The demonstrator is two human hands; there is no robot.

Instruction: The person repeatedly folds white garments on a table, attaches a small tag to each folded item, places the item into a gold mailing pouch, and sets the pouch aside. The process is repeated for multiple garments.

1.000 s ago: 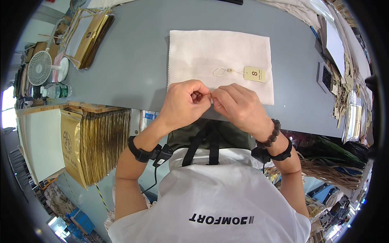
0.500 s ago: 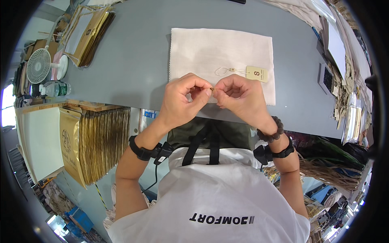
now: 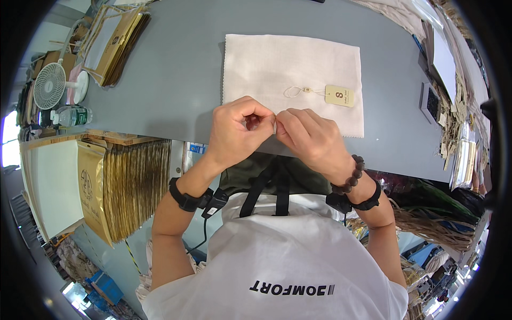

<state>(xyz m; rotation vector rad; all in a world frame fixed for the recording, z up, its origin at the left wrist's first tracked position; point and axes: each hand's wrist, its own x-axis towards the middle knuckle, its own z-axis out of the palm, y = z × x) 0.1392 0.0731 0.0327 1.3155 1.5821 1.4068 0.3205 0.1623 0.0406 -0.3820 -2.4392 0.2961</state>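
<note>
My left hand [image 3: 238, 130] and my right hand [image 3: 312, 140] meet at the near edge of a cream cloth [image 3: 288, 58]. Thumb and forefinger of each are pinched together, fingertips touching or nearly so. Whatever tiny thing lies between them is hidden by the fingers. Flat on the cloth, beyond the right hand, rests a beige hang tag [image 3: 339, 95] with dark print. A pale looped string [image 3: 293, 92] with a small bead-like fastener [image 3: 306, 90] runs from it to the left. Neither hand touches the tag or its string.
The cloth lies on a grey table [image 3: 181, 64]. At its left stand a white fan [image 3: 50, 85], a water bottle [image 3: 72, 116] and stacked brown-gold packets [image 3: 114, 45]. A small dark-topped box [image 3: 429, 103] and bundled strings [image 3: 452, 125] line the right side. More packets [image 3: 136, 186] fill a lower shelf.
My right hand has turned so its knuckles face up, its fingers curling in. The small brownish-gold thing seen between the fingertips is now hidden. My left hand has barely moved.
</note>
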